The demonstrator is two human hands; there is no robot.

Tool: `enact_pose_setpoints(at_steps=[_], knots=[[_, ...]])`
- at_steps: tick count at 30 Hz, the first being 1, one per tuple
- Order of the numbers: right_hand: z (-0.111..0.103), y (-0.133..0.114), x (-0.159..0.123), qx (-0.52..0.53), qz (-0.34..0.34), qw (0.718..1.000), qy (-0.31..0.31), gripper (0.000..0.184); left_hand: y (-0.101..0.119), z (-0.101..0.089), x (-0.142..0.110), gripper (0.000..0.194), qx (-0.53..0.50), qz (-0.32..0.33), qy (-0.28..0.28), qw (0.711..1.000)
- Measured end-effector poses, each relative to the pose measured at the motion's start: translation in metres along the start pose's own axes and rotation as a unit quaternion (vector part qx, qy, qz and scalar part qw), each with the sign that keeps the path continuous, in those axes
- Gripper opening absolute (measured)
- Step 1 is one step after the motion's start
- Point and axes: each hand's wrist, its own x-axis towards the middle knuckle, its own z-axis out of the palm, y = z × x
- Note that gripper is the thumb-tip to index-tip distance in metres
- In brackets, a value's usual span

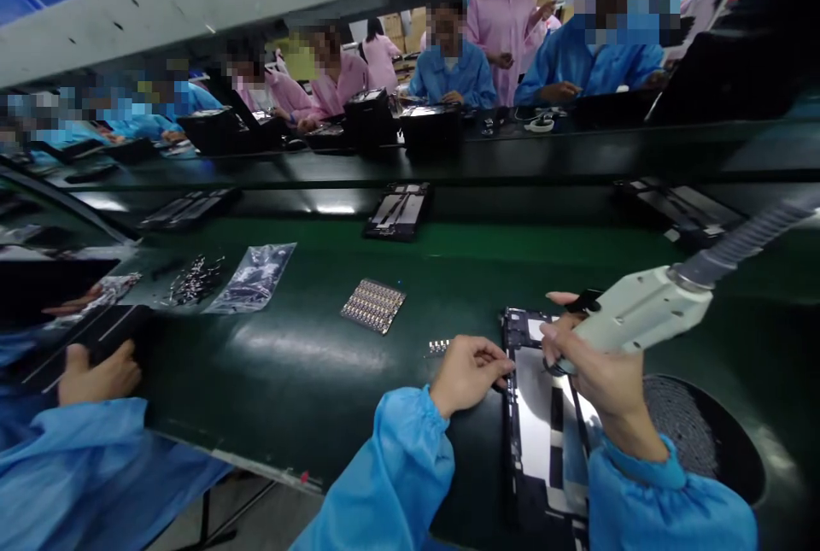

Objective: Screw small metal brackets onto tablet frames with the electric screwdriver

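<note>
Left hand: the person's left hand (471,373) has its fingers drawn close together at the left edge of the open tablet; whether they pinch something small, I cannot tell.
Right hand: the person's right hand (612,380) is wrapped around the pale tool (650,307), over the tablet's upper part.
Tablet: the open tablet (530,389) lies on the dark green bench (295,401) in front of the person, under both hands, its pale inner panels facing up.
Hose: a grey ribbed hose (749,245) runs from the tool's back end towards the right.
Small parts: a short strip (439,347) lies just beside the left hand; a sheet of small parts (373,306) lies farther left.
Bag: a clear plastic bag (254,279) lies beside a loose pile of small pieces (196,280).
Round thing: a black disc (743,448) with a grey textured middle sits near the right forearm.
Belt: another open tablet (398,211) lies beyond, on the green strip.
Neighbour: a co-worker's hand (101,373) rests by a dark case at far left.
</note>
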Motion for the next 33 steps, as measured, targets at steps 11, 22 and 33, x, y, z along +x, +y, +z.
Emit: enact_pose_setpoints(at_steps=[11, 22, 33], knots=[[0.008, 0.001, -0.003, -0.008, 0.005, 1.000, -0.011, 0.029, -0.005, 0.008, 0.003, 0.012, 0.158, 0.087, 0.063, 0.982], [0.030, 0.017, -0.011, -0.030, 0.011, 0.998, -0.052, 0.019, 0.008, -0.001, 0.025, 0.018, 0.047, -0.088, -0.050, 0.994], [0.031, 0.020, -0.007, -0.030, 0.027, 0.997, -0.063, 0.028, 0.011, -0.001, 0.023, 0.013, 0.040, -0.089, -0.054, 0.994]])
